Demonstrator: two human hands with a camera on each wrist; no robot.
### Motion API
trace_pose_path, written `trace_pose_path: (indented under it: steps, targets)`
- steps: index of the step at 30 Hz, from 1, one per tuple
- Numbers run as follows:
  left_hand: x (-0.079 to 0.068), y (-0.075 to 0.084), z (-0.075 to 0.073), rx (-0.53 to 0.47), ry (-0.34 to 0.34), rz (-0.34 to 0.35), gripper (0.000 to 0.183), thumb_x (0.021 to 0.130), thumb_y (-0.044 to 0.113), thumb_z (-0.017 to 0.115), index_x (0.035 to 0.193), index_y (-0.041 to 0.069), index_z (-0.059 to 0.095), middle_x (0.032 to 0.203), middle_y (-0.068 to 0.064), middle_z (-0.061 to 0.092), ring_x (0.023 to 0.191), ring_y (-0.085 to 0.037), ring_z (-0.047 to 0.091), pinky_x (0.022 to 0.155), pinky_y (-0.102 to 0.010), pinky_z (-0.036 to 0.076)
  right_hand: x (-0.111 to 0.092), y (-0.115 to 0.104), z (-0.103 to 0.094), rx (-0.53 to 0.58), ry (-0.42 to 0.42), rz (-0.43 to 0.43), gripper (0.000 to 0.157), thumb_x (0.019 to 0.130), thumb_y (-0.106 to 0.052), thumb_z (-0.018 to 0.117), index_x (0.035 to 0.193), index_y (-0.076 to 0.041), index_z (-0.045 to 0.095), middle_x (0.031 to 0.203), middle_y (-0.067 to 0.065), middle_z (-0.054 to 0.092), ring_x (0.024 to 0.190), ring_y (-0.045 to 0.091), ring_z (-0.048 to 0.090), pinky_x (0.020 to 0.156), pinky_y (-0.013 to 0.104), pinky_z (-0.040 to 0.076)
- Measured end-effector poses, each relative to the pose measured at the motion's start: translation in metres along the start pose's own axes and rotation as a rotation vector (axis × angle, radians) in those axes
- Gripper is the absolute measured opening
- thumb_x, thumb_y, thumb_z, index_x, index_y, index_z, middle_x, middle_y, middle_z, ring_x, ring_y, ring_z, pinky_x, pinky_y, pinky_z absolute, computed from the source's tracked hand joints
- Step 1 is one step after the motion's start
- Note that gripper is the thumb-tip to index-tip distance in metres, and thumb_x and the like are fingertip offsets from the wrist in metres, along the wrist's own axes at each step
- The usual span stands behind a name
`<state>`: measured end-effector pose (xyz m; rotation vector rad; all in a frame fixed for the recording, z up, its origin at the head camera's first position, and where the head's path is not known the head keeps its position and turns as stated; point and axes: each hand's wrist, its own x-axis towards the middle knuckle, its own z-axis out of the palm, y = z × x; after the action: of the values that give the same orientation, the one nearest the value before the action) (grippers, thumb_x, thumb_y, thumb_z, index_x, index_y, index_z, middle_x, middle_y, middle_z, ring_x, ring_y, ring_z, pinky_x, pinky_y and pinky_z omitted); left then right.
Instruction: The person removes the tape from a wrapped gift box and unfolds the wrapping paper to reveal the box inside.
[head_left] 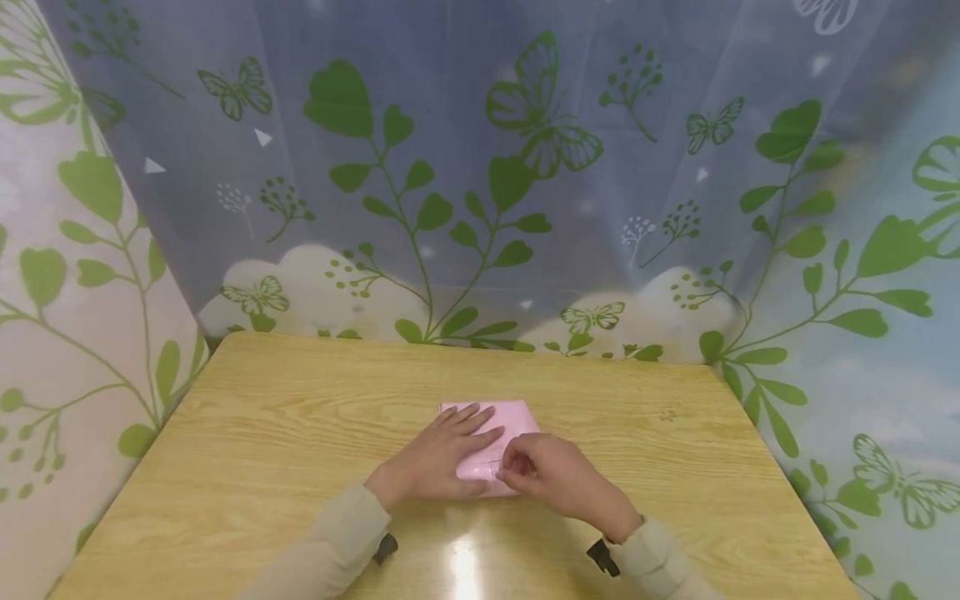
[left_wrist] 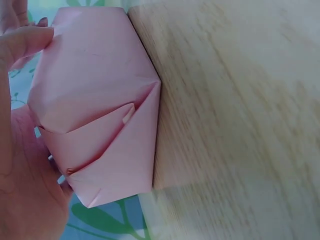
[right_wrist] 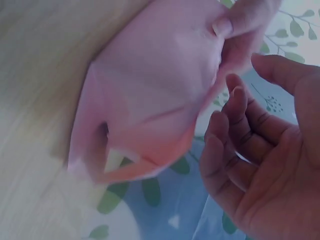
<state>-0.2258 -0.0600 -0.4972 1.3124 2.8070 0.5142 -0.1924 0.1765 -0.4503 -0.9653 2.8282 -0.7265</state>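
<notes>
A pink paper-wrapped package [head_left: 510,414] lies on the wooden table in front of me. My left hand [head_left: 437,457] rests on its left part with fingers spread. In the left wrist view the folded end of the package [left_wrist: 95,65] shows overlapping flaps and creases. Over the right side of the package is my right hand [head_left: 564,479], its fingers bent. The right wrist view shows these fingers [right_wrist: 240,130] loosely curled beside the paper, with a gap to the thumb and nothing visible between. There, one end of the pink paper [right_wrist: 155,65] has an open fold.
The wooden table [head_left: 300,417] extends around the package. A patterned curtain [head_left: 450,250] with green leaves and butterflies stands behind it, with similar cloth at both sides. Black straps [head_left: 603,558] show under the sleeves.
</notes>
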Motion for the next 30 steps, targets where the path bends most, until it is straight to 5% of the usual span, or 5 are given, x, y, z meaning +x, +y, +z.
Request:
trace_pose_path:
  steps: [11, 21, 30]
  targets:
    - [-0.004, 0.008, -0.006, 0.055, 0.006, -0.040, 0.071, 0.095, 0.056, 0.055, 0.154, 0.018, 0.047, 0.163, -0.012, 0.035, 0.152, -0.036, 0.030, 0.124, -0.057, 0.025, 0.002, -0.003, 0.016, -0.083, 0.038, 0.072, 0.017, 0.084, -0.025, 0.083, 0.087, -0.019, 0.068, 0.077, -0.012, 0.060, 0.069, 0.000, 0.052, 0.061, 0.020, 0.047]
    - [-0.014, 0.001, -0.014, 0.126, 0.069, -0.021, 0.053, 0.092, 0.047, 0.062, 0.131, 0.012, 0.069, 0.144, -0.010, 0.061, 0.139, -0.029, 0.052, 0.123, -0.051, 0.029, -0.007, 0.007, 0.014, -0.066, 0.106, 0.068, 0.013, 0.084, -0.012, 0.082, 0.091, -0.014, 0.071, 0.088, -0.006, 0.069, 0.081, 0.008, 0.064, 0.073, 0.026, 0.057]
    - [-0.036, 0.011, -0.018, 0.154, 0.164, 0.049, 0.038, 0.091, 0.039, 0.064, 0.113, 0.010, 0.074, 0.125, -0.017, 0.071, 0.119, -0.035, 0.067, 0.100, -0.047, 0.056, -0.008, 0.023, 0.020, -0.021, 0.197, -0.010, 0.015, 0.089, -0.001, 0.075, 0.104, -0.006, 0.074, 0.101, 0.004, 0.071, 0.096, 0.020, 0.069, 0.084, 0.035, 0.061]
